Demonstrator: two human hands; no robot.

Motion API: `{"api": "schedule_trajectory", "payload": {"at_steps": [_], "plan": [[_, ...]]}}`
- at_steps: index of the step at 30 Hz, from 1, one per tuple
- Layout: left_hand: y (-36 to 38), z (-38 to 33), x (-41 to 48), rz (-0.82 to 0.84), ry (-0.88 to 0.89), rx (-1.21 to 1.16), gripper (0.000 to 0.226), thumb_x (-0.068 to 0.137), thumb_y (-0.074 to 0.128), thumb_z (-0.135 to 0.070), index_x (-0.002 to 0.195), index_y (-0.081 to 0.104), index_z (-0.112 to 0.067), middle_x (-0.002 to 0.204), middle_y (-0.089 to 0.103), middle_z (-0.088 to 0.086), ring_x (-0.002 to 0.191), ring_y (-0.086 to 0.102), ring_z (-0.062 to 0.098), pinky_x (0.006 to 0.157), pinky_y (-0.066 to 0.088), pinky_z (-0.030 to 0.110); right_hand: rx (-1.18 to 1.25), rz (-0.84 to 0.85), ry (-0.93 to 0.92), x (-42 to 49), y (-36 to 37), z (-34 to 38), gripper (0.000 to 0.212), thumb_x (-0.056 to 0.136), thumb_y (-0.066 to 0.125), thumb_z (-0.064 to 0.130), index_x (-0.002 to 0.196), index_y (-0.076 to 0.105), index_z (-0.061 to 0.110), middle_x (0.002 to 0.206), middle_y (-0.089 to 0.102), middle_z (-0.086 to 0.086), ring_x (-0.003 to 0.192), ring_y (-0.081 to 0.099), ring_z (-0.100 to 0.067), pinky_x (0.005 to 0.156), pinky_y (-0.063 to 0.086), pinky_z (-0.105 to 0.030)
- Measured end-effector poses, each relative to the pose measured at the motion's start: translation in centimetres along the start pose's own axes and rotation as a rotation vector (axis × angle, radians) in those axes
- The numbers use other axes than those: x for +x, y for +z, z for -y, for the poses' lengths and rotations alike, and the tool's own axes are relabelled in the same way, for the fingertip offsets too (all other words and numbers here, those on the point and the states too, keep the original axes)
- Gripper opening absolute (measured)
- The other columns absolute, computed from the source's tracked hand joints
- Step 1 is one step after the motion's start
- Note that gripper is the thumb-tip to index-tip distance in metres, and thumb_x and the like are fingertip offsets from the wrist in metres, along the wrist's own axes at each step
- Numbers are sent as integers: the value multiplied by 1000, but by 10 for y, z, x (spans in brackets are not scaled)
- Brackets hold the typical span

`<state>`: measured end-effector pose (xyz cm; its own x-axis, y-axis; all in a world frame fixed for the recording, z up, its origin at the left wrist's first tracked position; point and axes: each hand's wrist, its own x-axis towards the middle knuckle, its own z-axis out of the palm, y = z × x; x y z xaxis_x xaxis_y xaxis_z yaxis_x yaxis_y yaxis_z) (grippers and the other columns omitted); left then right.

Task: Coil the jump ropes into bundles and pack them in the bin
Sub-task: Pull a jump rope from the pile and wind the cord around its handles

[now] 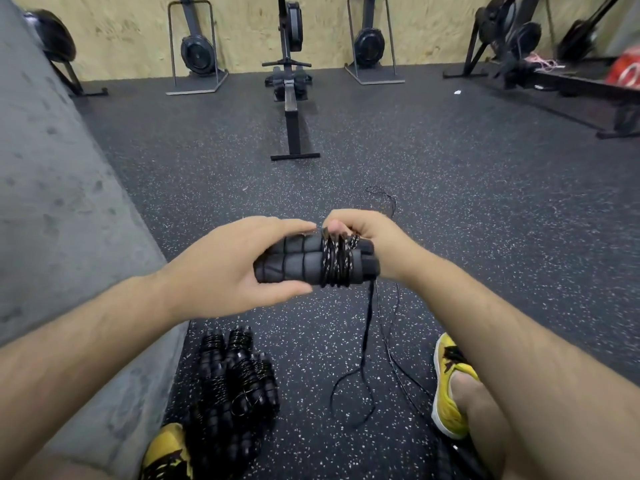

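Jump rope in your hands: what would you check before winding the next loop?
1. Left hand holds both foam handles side by side: ok.
2. Right hand grips the cord at the wraps: ok.
3. Wraps lie snug, none slipping off: ok.
4. Loose cord on the floor free of knots: cannot tell.
5. Finished bundles lie beside the left shoe: ok.
6. Bin in sight: not ok.

Light: even and fairly bright, cast from above
Shadows: soft, faintly laid on the floor (450, 220)
Focus: the jump rope (298, 261) was rendered sharp
Edges: the red object (625, 69) was smeared, lines bowed
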<state>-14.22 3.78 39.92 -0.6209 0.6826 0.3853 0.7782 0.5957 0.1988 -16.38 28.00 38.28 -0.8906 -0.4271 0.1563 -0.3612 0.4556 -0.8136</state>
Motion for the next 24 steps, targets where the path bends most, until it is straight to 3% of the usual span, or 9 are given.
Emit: {"api": "schedule_trajectory", "payload": {"at_steps": [1,3,4,7,9,11,15,20,24], "plan": [[-1,-3,0,-10,-29,-39,72,83,62,-67,143,47,-32,129,60,-21,116,56,-2,101,42,19,69,27,15,0,5,3,14,95,58,13,80,58,15,75,56,8,68,54,-4,66,48,-23],[-1,-7,0,-37,-96,-126,71,82,64,-65,144,44,-37,134,58,-25,122,55,-5,104,45,25,216,52,125,4,19,8,27,93,52,-12,88,58,15,78,52,9,68,53,9,69,43,-8],[-1,-9,0,-60,-129,-165,71,81,64,-64,144,43,-38,133,59,-24,122,56,-4,104,46,27,209,17,148,4,26,8,29,95,50,-12,89,57,15,76,48,12,65,50,9,65,40,-5],[-1,-7,4,-161,-201,-201,66,81,64,-60,141,45,-40,127,62,-25,117,60,-2,101,49,31,375,10,222,2,48,18,31,105,37,10,77,45,18,56,39,12,49,30,-7,51,27,-25],[-1,2,7,-179,-220,-151,64,83,63,-60,141,47,-39,124,62,-25,115,60,-1,100,49,33,466,-16,283,4,63,22,34,107,31,21,75,42,18,50,35,12,41,27,-6,46,24,-22],[3,14,6,-149,-244,-38,69,84,57,-67,146,45,-39,113,64,-16,106,61,8,94,51,40,548,-61,342,5,71,30,33,107,31,16,76,42,16,53,35,7,34,29,-2,37,24,-17],[10,34,2,-153,-292,134,77,84,46,-75,151,43,-39,90,51,-12,90,52,13,78,49,37,401,-33,326,5,75,34,34,108,32,27,82,51,17,55,40,8,36,33,-2,42,29,-20],[3,62,-1,-140,-298,354,77,85,38,-76,151,44,-37,93,52,-6,89,56,24,66,52,38,248,44,277,-6,78,35,40,108,30,38,82,56,23,49,45,12,40,38,-4,51,33,-28],[5,68,-3,-77,-245,486,76,87,34,-75,152,43,-36,95,57,1,84,55,25,61,49,34,-81,-26,182,-14,68,41,40,107,33,38,80,59,24,58,52,9,50,47,-5,55,37,-27]]}}
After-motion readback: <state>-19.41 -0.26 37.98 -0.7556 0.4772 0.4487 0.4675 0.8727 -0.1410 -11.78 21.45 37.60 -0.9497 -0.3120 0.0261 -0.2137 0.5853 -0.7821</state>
